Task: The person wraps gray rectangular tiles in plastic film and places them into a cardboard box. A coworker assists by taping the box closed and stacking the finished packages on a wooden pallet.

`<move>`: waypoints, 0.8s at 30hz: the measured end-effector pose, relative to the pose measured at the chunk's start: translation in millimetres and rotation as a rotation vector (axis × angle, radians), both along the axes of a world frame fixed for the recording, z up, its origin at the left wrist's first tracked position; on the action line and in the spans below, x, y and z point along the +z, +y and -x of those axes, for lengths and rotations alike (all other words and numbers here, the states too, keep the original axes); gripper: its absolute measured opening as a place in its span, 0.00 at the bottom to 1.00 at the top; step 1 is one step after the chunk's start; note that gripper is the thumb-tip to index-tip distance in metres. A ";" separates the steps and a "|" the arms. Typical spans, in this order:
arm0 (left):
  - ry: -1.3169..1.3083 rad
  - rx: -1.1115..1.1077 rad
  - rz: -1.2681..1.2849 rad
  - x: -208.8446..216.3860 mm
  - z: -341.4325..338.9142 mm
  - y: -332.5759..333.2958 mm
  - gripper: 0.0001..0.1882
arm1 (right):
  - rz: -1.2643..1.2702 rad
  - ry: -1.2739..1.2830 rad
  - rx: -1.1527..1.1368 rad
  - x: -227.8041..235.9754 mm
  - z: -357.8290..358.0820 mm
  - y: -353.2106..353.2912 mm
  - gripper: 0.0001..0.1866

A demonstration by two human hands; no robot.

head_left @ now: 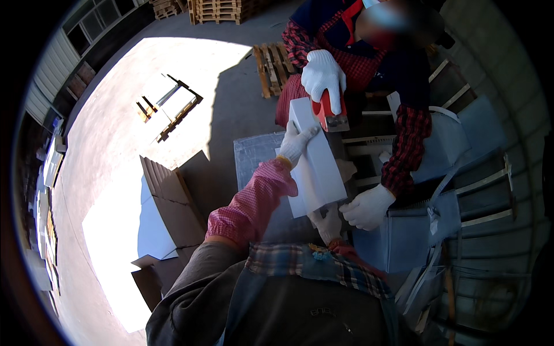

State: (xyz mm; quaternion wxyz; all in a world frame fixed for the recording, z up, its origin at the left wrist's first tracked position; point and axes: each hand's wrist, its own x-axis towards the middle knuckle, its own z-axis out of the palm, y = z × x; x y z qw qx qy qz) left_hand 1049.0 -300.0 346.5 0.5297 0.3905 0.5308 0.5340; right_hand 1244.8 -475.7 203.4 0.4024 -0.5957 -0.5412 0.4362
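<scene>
A long white folded piece, like a narrow carton (318, 167), lies tilted over a grey-topped surface (254, 155) in front of me. My left hand (295, 144), in a white glove, grips its left side near the far end. At its near end my right hand (328, 225), also gloved, is closed against the edge, its fingers partly hidden. Across from me a co-worker in white gloves presses a red tool with a grey flat end (332, 112), perhaps a tape dispenser, by the carton's far right edge. The co-worker's other hand (369, 207) is beside my right hand.
Blue-grey sheets or bags (424, 230) lie on slatted racks to the right. Brown and white cardboard (173, 202) stands at my left. A wooden pallet (272, 69) is behind the surface, with stacked pallets (216, 10) farther back. A low rack (173, 106) stands on the sunlit floor.
</scene>
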 end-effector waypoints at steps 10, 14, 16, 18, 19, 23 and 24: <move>-0.009 0.013 0.040 13.4 -0.1 -4.8 0.37 | -0.205 -0.212 0.025 -31.9 1.9 0.3 0.32; -0.016 0.038 0.035 4.9 0.2 -2.6 0.35 | -0.118 -0.015 -0.040 -20.7 11.8 -5.0 0.37; -0.011 0.050 0.033 1.4 0.2 -0.1 0.34 | 0.004 -0.080 -0.058 -18.0 10.0 -2.7 0.39; -0.016 0.049 0.029 1.8 -0.5 0.5 0.33 | 0.102 -0.065 -0.084 -15.4 8.5 -0.2 0.44; -0.027 0.053 0.020 1.2 -0.8 -0.1 0.33 | 0.141 -0.017 -0.099 -6.6 11.4 0.0 0.48; 0.034 0.102 -0.003 -3.3 -2.4 0.7 0.30 | 0.023 0.139 -0.132 16.3 22.3 -0.4 0.45; 0.076 0.122 -0.003 -4.8 -1.6 1.4 0.30 | 0.037 0.198 -0.138 18.9 24.1 0.3 0.47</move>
